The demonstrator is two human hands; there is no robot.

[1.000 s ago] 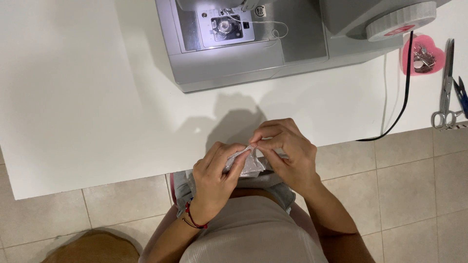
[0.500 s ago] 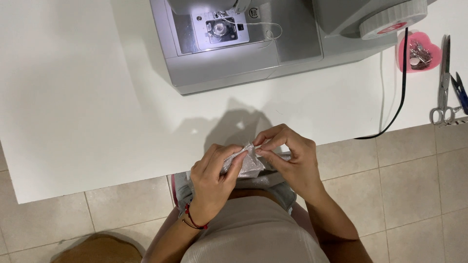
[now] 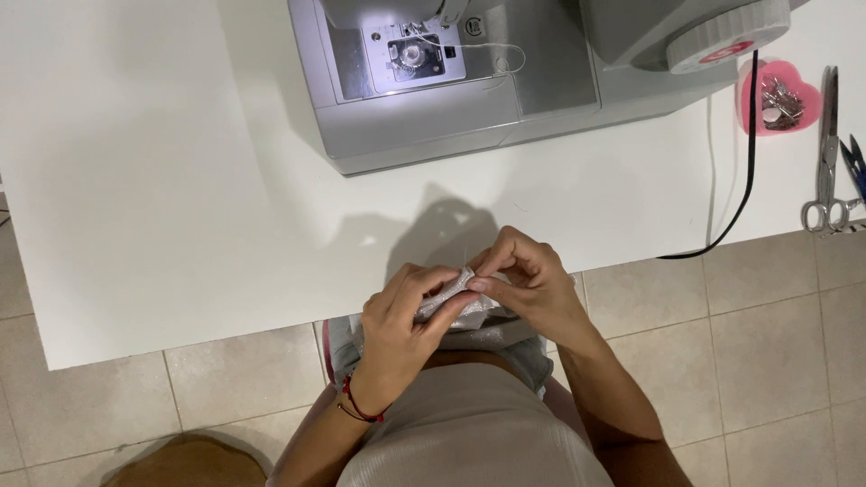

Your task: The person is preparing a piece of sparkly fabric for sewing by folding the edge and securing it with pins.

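Note:
A small bunched piece of shiny silver-grey fabric (image 3: pixel 462 305) is held over my lap at the table's front edge. My left hand (image 3: pixel 401 329) grips it from the left, thumb and fingers closed around the bundle; a red cord bracelet is on that wrist. My right hand (image 3: pixel 532 284) pinches the fabric's top edge from the right with fingertips together. A thin thread or pin sticks up between the fingertips; I cannot tell which.
A grey sewing machine (image 3: pixel 505 86) with its lamp lit stands at the back of the white table (image 3: pixel 162 180). A black cable (image 3: pixel 744 171) runs down the right. A pink heart-shaped dish (image 3: pixel 780 97) of metal clips and scissors (image 3: pixel 828 158) lie at far right. Tiled floor below.
Both hands stay on the fabric and have shifted slightly; the fingertips have regripped the top edge. The view has drifted a little.

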